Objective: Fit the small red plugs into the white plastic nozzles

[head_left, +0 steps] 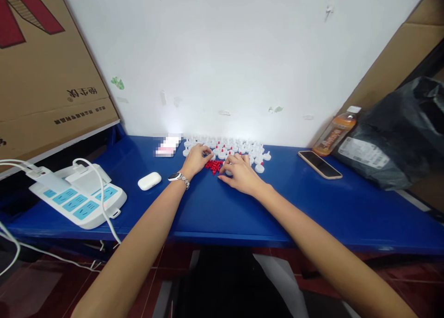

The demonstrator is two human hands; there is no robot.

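Red, tiny plastic tips [214, 167], likely light, stiff and best side-pinched, lie heaped near white, round plastic caps [259, 168] on our blue bench [222, 211] between our half-curled left hand [197, 160] and right hand [240, 173], whose hold we cannot tell.

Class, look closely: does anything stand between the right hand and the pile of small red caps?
Nothing visible does: the right hand is at the right edge of the pile of small red caps.
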